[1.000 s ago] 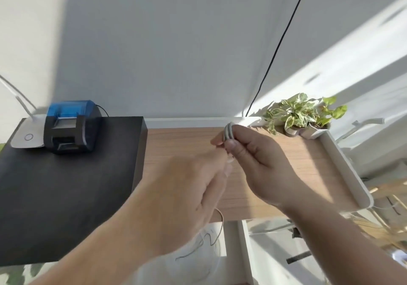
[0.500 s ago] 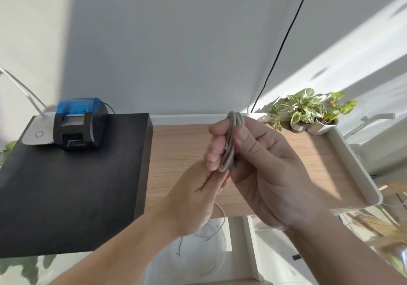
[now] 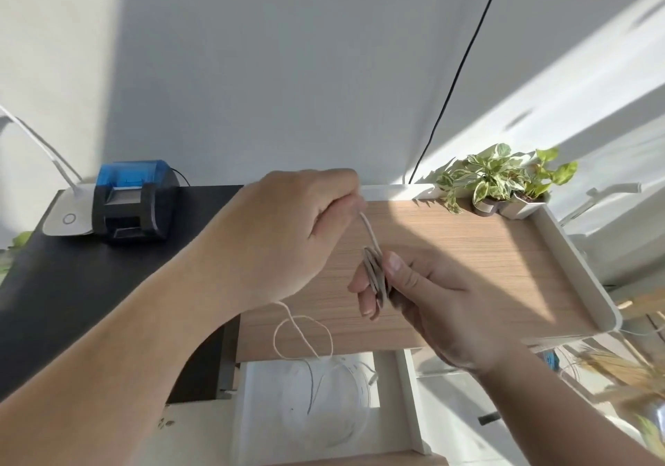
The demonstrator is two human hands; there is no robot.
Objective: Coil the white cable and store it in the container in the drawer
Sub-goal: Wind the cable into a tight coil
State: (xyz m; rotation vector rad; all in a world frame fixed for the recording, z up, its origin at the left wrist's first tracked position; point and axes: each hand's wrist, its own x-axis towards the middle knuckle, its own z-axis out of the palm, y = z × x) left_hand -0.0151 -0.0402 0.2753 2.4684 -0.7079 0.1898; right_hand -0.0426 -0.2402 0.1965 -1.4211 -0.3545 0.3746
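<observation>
My right hand [image 3: 428, 303] pinches a flat coil of the white cable [image 3: 376, 276] between thumb and fingers, held edge-on above the wooden desk top [image 3: 467, 267]. My left hand [image 3: 288, 235] is raised to the left of it and grips a free strand of the same cable that runs down to the coil. A loose loop of cable [image 3: 302, 336] hangs below my hands, over a clear round container [image 3: 334, 401] that sits in the open white drawer [image 3: 410, 411].
A blue and black small printer [image 3: 133, 203] and a white lamp base [image 3: 66, 217] stand on the black surface at the left. Potted plants [image 3: 500, 181] sit at the desk's back right corner. A black wire [image 3: 453, 80] runs up the wall.
My left hand rose from below the coil to above and left of it, pulling a strand of cable up. My right hand with the coil dropped lower.
</observation>
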